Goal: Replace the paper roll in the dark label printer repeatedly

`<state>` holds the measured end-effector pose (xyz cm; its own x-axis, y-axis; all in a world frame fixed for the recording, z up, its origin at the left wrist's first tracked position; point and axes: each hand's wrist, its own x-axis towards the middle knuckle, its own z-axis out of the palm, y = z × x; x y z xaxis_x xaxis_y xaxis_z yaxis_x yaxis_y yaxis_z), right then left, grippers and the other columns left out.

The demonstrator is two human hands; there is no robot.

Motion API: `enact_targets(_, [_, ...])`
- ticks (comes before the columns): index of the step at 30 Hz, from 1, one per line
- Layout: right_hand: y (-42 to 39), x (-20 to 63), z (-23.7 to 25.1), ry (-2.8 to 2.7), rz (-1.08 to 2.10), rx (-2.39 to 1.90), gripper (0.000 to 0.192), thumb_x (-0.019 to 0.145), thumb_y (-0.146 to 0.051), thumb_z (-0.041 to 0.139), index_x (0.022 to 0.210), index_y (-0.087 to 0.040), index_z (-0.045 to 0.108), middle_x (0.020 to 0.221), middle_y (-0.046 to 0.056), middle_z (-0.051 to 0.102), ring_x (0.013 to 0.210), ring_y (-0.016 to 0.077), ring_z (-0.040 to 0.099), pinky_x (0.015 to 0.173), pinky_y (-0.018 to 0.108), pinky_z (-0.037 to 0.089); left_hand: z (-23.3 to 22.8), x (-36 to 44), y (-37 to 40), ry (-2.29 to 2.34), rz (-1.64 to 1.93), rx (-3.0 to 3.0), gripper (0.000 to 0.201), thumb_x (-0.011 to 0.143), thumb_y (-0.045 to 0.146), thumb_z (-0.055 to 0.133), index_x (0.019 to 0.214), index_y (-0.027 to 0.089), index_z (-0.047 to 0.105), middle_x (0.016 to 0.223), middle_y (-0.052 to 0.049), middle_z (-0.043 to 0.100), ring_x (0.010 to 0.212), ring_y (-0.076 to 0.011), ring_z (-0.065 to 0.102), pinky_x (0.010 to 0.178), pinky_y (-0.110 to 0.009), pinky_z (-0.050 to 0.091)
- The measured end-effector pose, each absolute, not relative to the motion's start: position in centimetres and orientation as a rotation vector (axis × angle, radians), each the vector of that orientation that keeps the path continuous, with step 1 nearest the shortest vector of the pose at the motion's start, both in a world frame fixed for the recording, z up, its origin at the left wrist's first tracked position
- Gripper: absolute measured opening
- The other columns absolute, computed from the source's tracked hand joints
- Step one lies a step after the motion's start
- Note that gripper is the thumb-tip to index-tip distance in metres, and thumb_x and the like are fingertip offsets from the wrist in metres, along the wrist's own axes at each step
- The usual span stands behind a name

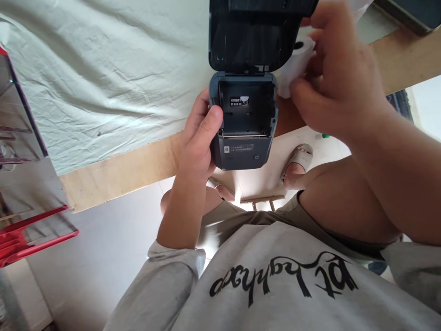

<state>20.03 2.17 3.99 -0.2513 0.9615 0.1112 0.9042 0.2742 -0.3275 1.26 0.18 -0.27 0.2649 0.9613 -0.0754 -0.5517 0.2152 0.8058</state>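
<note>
My left hand point(201, 133) grips the left side of a dark handheld label printer point(241, 154), its thumb on the front rim. The printer's lid point(250, 41) stands swung up, so the bare paper compartment point(248, 117) shows, with a small printed sticker on its back wall. Close to the lid's right edge, my right hand point(339, 78) has its fingers closed on a white paper roll point(296, 69) with a dark core hole. The roll is beside the printer, outside the compartment. Part of the right hand is blurred.
A pale green cloth point(120, 78) covers the bed or table beyond, bordered by a wooden edge point(124, 170). At the left stands a rack with red parts point(37, 234). A dark flat device point(413, 14) lies at the upper right. A small wooden stool point(263, 200) shows below.
</note>
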Motion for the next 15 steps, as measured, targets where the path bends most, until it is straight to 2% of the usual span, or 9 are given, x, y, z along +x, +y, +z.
enact_targets(2, [1.6, 20.1, 4.0, -2.315, 0.232, -1.704, 0.053, 0.069, -0.013, 0.032, 0.119, -0.028, 0.028, 0.098, -0.001, 0.047, 0.088, 0.0000, 0.046, 0.082, 0.018, 0.043, -0.3, 1.1, 0.3, 0.659, 1.143, 0.826, 0.033, 0.074, 0.043, 0.044, 0.101, 0.025, 0.050, 0.102, -0.004, 0.058, 0.102, -0.0250, 0.051, 0.086, -0.037, 0.041])
enact_targets(5, [0.8, 20.0, 3.8, -2.385, 0.165, -1.657, 0.056, 0.067, -0.017, 0.039, 0.121, -0.029, 0.029, 0.107, 0.003, 0.041, 0.099, 0.0043, 0.044, 0.085, 0.019, 0.045, -0.4, 0.7, 0.5, 0.666, 1.137, 0.876, 0.030, 0.075, 0.042, 0.045, 0.098, 0.024, 0.050, 0.099, -0.004, 0.057, 0.095, -0.0214, 0.053, 0.083, -0.033, 0.042])
enact_targets(9, [0.5, 20.1, 3.5, -2.320, 0.091, -1.650, 0.047, 0.071, -0.028, 0.043, 0.118, -0.030, 0.035, 0.108, 0.005, 0.035, 0.104, 0.0041, 0.041, 0.089, 0.017, 0.044, -0.4, 0.5, 0.6, 0.668, 1.135, 0.865, 0.034, 0.074, 0.043, 0.046, 0.101, 0.024, 0.050, 0.100, -0.004, 0.056, 0.103, -0.0238, 0.050, 0.083, -0.033, 0.041])
enact_targets(11, [0.5, 20.2, 3.6, -2.295, 0.079, -1.655, 0.044, 0.072, -0.027, 0.043, 0.115, -0.031, 0.037, 0.105, 0.003, 0.038, 0.097, 0.0017, 0.042, 0.086, 0.016, 0.043, -0.5, 0.5, 0.6, 0.680, 1.124, 0.842, 0.035, 0.073, 0.042, 0.047, 0.102, 0.024, 0.050, 0.102, -0.004, 0.056, 0.108, -0.0257, 0.048, 0.085, -0.034, 0.040])
enact_targets(15, [0.8, 20.7, 4.2, -2.105, 0.306, -1.674, 0.054, 0.067, -0.032, 0.052, 0.117, -0.026, 0.034, 0.101, 0.000, 0.043, 0.076, -0.0041, 0.043, 0.066, 0.011, 0.039, -0.5, 0.6, 0.6, 0.677, 1.124, 0.885, 0.034, 0.073, 0.045, 0.046, 0.100, 0.024, 0.050, 0.102, -0.004, 0.056, 0.104, -0.0243, 0.050, 0.085, -0.034, 0.042])
